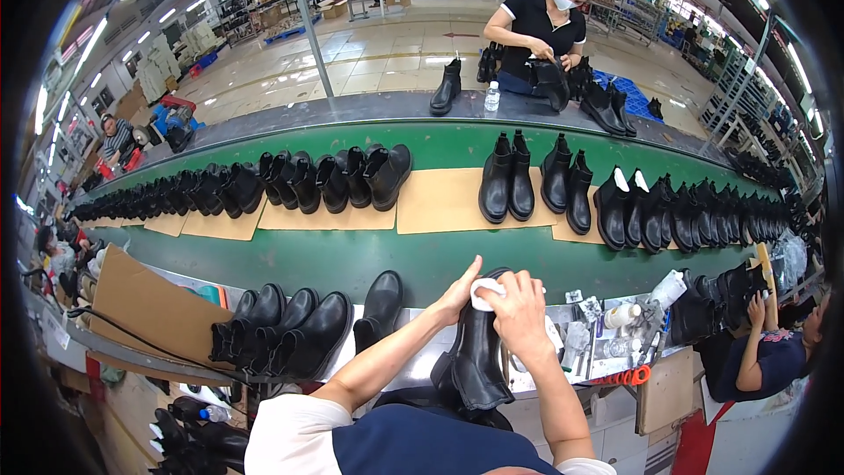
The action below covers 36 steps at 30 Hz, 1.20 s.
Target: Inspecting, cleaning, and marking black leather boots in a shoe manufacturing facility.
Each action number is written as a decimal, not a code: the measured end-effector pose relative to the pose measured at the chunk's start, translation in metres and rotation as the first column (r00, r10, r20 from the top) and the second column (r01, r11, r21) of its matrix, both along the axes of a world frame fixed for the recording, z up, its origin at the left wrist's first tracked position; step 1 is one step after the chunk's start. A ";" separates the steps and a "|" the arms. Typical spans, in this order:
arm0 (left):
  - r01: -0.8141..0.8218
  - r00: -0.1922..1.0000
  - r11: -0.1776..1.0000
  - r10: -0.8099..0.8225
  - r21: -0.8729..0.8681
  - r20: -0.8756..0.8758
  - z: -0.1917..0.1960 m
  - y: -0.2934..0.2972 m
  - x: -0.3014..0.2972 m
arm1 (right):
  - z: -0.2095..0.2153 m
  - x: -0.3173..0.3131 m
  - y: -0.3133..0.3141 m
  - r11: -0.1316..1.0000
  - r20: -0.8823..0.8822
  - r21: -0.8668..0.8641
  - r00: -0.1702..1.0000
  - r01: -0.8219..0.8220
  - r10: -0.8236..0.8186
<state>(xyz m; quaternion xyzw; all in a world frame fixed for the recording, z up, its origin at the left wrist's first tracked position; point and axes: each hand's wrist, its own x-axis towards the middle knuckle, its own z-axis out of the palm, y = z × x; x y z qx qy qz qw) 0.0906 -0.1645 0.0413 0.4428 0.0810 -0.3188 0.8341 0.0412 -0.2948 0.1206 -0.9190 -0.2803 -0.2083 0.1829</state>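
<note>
A black ankle boot (pixel 479 354) stands upside-up in front of me, its shaft toward my body and its toe pointing away. My left hand (pixel 457 295) holds it by the left side near the toe, thumb raised and the other fingers mostly hidden. A folded white cloth (pixel 486 294) is pinched in my right hand (pixel 522 310) and pressed against the toe area. Just left of my left forearm rests a single black boot (pixel 381 306). Further left, several more black boots (pixel 318 334) lie on the metal bench (pixel 413 347).
Ahead runs a green conveyor belt (pixel 352 255) with rows of black boots on cardboard sheets (pixel 440 202). Right of my hands are bottles (pixel 622 315) and small tools. A co-worker (pixel 549 31) handles a boot across the belt; another person (pixel 774 361) sits at right.
</note>
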 end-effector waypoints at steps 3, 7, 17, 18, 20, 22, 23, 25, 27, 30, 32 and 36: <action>0.006 0.999 1.000 -0.006 -0.005 -0.035 -0.006 0.001 0.002 | -0.014 0.008 -0.003 0.954 -0.084 0.227 0.979 0.199 -0.184; -0.013 0.996 1.000 0.013 0.005 -0.086 -0.002 0.002 0.005 | -0.068 0.011 -0.022 0.567 -0.429 0.754 0.903 0.331 0.043; -0.036 0.997 0.999 0.034 -0.038 -0.063 -0.017 0.015 0.010 | -0.063 -0.019 0.006 0.886 -0.092 0.449 0.992 0.118 -0.085; -0.040 0.998 0.999 0.038 -0.037 -0.059 -0.019 0.016 0.011 | -0.054 -0.011 0.008 0.944 -0.044 0.323 0.998 0.064 -0.053; -0.044 0.998 0.994 0.039 -0.098 -0.054 -0.015 0.013 0.011 | -0.051 0.005 0.002 0.893 -0.114 0.424 0.987 0.153 -0.115; -0.064 0.996 0.995 0.059 -0.083 -0.065 -0.014 0.015 0.011 | -0.061 0.016 -0.005 0.679 -0.276 0.707 0.961 0.195 0.012; -0.036 0.998 0.993 0.030 -0.113 -0.057 -0.018 0.017 0.010 | -0.066 0.018 -0.009 0.655 -0.333 0.722 0.942 0.223 0.046; -0.019 0.998 0.990 0.010 -0.141 -0.063 -0.018 0.020 0.011 | -0.078 0.004 -0.004 0.631 -0.304 0.737 0.953 0.240 -0.007; -0.033 0.998 0.989 0.024 -0.141 -0.066 -0.022 0.025 0.013 | -0.079 -0.006 0.005 0.671 -0.246 0.709 0.968 0.218 -0.054; -0.065 0.995 0.991 0.056 -0.113 -0.081 -0.016 0.025 0.011 | -0.062 0.003 0.007 0.862 -0.148 0.487 0.986 0.143 -0.080; -0.082 0.994 0.993 0.075 -0.085 -0.083 -0.014 0.024 0.012 | -0.052 0.017 0.008 0.857 -0.146 0.482 0.981 0.184 -0.129; -0.059 0.995 0.996 0.054 -0.068 -0.078 -0.018 0.021 0.012 | -0.072 0.023 -0.001 0.586 -0.336 0.767 0.942 0.262 0.018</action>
